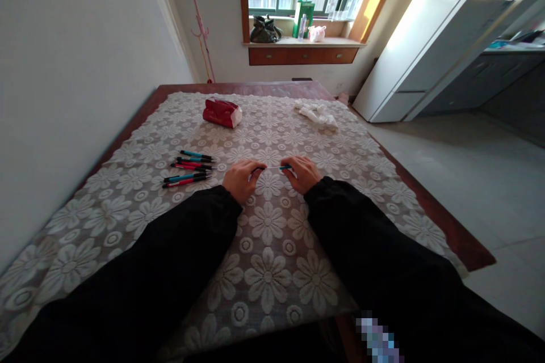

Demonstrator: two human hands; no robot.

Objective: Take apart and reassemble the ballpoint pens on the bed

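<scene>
Both hands meet at mid-table: the left hand (240, 179) and right hand (301, 173) each pinch 1 end of a thin pen (276, 168) held level just above the lace tablecloth (272, 261). It looks light, stiff and slick, best gripped at its ends. More pens (191, 168) lie left; a red tissue pack (222, 112) sits farther off.

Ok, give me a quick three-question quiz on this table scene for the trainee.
1. True or false: both hands hold one pen between them.
2. Which lies nearer the window side: (a) the red tissue pack, (b) the loose pens?
3. What covers the table?

Key:
1. True: the left hand and right hand grip the ends of a teal pen.
2. (a): the red tissue pack lies beyond the loose pens.
3. A floral lace tablecloth.
</scene>
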